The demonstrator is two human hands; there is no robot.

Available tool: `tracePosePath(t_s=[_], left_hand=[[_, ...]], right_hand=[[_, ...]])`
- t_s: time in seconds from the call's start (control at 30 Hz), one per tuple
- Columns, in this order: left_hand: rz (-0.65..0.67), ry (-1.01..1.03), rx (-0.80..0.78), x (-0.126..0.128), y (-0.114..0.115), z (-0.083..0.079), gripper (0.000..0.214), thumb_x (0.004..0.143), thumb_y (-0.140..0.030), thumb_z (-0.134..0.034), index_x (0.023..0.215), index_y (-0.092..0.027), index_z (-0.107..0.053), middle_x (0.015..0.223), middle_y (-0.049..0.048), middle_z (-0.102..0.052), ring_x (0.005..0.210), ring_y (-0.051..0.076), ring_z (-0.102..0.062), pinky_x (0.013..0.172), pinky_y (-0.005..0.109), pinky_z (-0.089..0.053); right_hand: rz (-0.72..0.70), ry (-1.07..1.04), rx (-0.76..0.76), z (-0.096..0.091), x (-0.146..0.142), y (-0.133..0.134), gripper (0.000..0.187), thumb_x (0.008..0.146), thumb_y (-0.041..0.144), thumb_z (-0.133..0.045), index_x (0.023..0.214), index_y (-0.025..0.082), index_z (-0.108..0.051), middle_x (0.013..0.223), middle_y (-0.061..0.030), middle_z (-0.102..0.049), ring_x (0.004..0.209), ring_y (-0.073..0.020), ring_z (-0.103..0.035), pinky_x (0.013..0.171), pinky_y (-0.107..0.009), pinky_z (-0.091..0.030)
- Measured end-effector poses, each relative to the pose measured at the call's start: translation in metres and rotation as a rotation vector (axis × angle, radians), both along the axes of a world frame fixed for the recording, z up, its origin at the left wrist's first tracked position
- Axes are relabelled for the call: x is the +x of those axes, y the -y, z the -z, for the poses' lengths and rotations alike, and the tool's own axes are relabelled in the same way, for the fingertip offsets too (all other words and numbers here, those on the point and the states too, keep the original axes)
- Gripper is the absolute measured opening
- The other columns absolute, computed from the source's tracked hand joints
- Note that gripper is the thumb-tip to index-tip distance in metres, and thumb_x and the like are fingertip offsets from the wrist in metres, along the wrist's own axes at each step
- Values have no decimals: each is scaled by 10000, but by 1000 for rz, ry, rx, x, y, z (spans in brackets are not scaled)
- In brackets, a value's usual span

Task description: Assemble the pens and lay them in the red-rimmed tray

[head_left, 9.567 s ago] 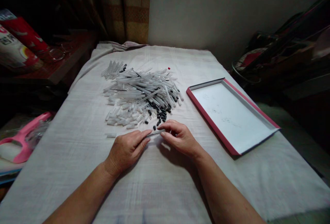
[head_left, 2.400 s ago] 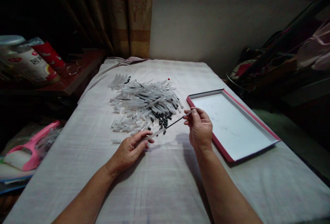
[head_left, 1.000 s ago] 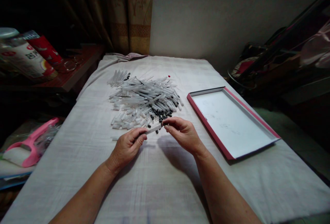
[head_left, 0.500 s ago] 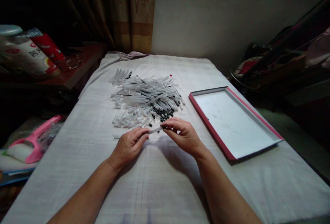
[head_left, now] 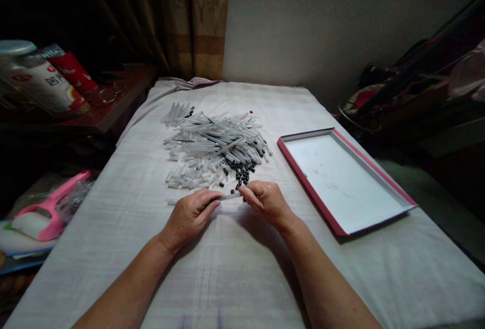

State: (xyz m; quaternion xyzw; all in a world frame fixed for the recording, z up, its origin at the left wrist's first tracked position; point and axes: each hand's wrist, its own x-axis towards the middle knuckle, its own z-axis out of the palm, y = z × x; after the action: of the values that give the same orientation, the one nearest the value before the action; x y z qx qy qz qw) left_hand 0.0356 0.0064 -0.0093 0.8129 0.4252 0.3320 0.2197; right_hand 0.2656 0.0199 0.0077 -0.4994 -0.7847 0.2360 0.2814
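A slim translucent pen barrel is held level between my hands, just above the cloth. My left hand is closed on its left end, thumb and fingers pinching it. At the right end, my right hand is closed with its fingers curled in, covering the tip. Just beyond the hands lie small black plugs, one of them close to my right fingertips. Behind them spreads a heap of translucent pen barrels. Short clear caps lie at the heap's near left.
A shallow pink-edged box lid with a white inside lies to the right on the pale tablecloth. A small red piece sits behind the heap. Left of the table are a jar, glasses and a pink-handled tool.
My right hand has moved slightly down and its fingers have curled in closer around the pen barrel's end. My left hand has stayed almost in place.
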Motion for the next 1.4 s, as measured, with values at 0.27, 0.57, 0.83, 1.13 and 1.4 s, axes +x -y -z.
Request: tracePosePath(t_s=[0.27, 0.57, 0.83, 1.13, 1.4], left_hand=[[-42, -22, -23, -2, -1, 1, 228, 934, -310, -522, 1035, -218, -703, 947, 48, -747, 848, 173, -703, 784, 272, -550], [-39, -42, -1, -2, -1, 2, 244, 941, -319, -509, 1032, -209, -707, 952, 55, -753, 851, 175, -709, 776, 266, -552], [-78, -26, -32, -3, -2, 1, 245, 926, -328, -520, 1033, -215, -710, 969, 58, -754, 890, 189, -710, 817, 291, -557], [-77, -48, -31, -4, -2, 1, 255, 924, -335, -514, 1037, -219, -711, 965, 59, -753, 864, 181, -708, 806, 288, -559], [-76, -43, -36, -3, -2, 0, 245, 922, -327, -519, 1031, -221, -710, 955, 53, -753, 865, 186, -710, 807, 291, -560]], right_hand=[[-16, -322, -133, -4, -1, 3, 170, 858, 293, -583, 973, 203, -668, 799, -18, -695, 668, -126, -597, 609, -232, -433], [62, -238, -129, 4, -2, 0, 279, 891, 347, -547, 681, 193, -649, 611, 0, -652, 570, -120, -572, 585, -239, -403], [16, -357, -181, 3, -1, 1, 100, 849, 249, -574, 894, 193, -645, 749, -4, -677, 626, -115, -580, 590, -230, -433], [15, -400, -199, 5, 0, 1, 179, 826, 271, -608, 982, 197, -654, 769, -5, -680, 644, -122, -585, 593, -240, -434], [26, -360, -187, 7, -1, 0, 143, 837, 272, -606, 948, 199, -659, 749, 1, -681, 652, -123, -591, 614, -241, -440]])
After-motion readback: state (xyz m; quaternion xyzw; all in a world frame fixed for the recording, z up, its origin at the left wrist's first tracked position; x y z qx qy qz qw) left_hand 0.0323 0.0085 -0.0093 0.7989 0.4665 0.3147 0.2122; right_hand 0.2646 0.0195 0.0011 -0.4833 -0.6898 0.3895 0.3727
